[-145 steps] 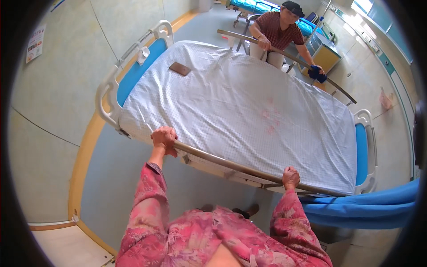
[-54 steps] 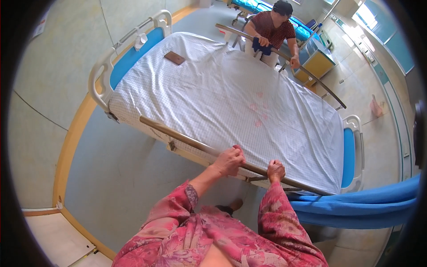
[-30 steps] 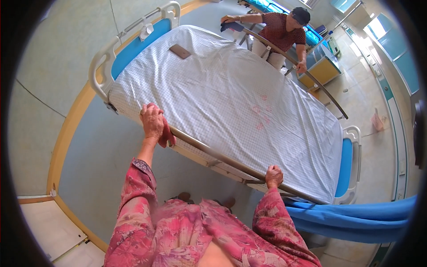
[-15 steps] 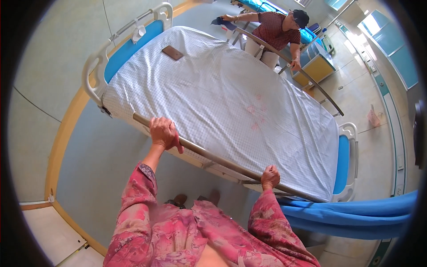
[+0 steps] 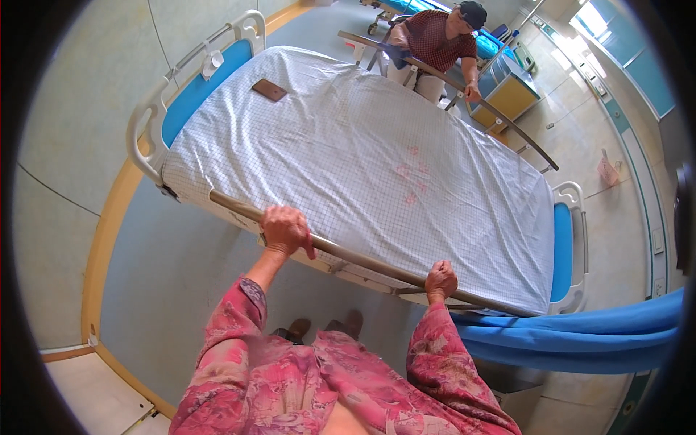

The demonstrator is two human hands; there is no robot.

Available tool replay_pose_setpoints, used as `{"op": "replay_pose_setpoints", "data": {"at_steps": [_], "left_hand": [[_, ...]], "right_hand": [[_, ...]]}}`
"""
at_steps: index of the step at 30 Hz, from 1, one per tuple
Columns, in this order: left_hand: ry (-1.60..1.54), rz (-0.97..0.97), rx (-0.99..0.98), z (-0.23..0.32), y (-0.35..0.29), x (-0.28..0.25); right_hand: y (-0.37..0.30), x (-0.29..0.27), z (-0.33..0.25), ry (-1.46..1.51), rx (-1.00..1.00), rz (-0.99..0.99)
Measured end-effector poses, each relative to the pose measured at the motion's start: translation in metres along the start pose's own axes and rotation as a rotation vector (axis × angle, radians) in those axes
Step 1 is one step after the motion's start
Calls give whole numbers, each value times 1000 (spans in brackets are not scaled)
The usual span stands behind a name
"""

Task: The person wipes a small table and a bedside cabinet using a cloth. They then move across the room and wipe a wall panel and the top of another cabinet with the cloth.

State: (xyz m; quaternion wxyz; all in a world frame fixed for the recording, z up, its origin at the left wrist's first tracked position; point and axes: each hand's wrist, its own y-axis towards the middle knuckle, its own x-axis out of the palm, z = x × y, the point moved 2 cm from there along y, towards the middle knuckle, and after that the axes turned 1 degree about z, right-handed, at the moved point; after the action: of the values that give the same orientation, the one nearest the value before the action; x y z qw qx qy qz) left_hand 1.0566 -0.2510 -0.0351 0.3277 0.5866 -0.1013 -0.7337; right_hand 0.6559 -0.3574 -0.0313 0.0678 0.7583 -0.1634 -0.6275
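The near side rail (image 5: pixel 366 262) of a wheeled-type bed, run from about nine o'clock to four o'clock along the near edge of the white checked sheet (image 5: pixel 341 152), is gripped in two places, and the step in hand is judged to be the handling, perhaps the wiping, of that rail. By the left hand (image 5: pixel 286 230), between eight and nine o'clock, the rail is clasped from above, fingers curled over it; whether a cloth is pinned under the palm cannot be told. By the right hand (image 5: pixel 440 281), at four o'clock, it is held in a closed fist. For any slide along the bar, a loosened left grip seems to be called for, with the right kept as an anchor. Free travel is offered toward nine o'clock, while the four o'clock end is crowded by a bunched blue curtain (image 5: pixel 565 337). At one o'clock the far rail (image 5: pixel 435 72) is held by a co-worker (image 5: pixel 442 40), and a dark blue cloth (image 5: pixel 397 55) is pressed there. A brown phone (image 5: pixel 269 90) is left on the sheet at eleven o'clock. A yellow-fronted cabinet (image 5: pixel 513 104) is seen at two o'clock.
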Motion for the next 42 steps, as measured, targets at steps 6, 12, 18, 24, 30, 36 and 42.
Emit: {"op": "replay_pose_setpoints", "data": {"at_steps": [6, 12, 18, 24, 30, 36, 42], "left_hand": [[-135, -55, 84, 70, -14, 13], [-187, -212, 163, 132, -23, 26], [-348, -179, 268, 182, -31, 26], [-390, -151, 260, 187, -30, 29], [-439, -172, 401, 169, -31, 11], [-408, -32, 260, 104, -30, -2], [-84, 18, 242, 5, -15, -27]], "right_hand": [[0, 3, 3, 2, -4, 6], [-2, 2, 3, 19, -33, 21], [-2, 2, 3, -5, -42, 46], [-1, 2, 1, 20, -45, 63], [-4, 2, 2, 17, -53, 72], [-3, 1, 4, -14, -56, 60], [-3, 2, 3, 6, -66, 47]]}}
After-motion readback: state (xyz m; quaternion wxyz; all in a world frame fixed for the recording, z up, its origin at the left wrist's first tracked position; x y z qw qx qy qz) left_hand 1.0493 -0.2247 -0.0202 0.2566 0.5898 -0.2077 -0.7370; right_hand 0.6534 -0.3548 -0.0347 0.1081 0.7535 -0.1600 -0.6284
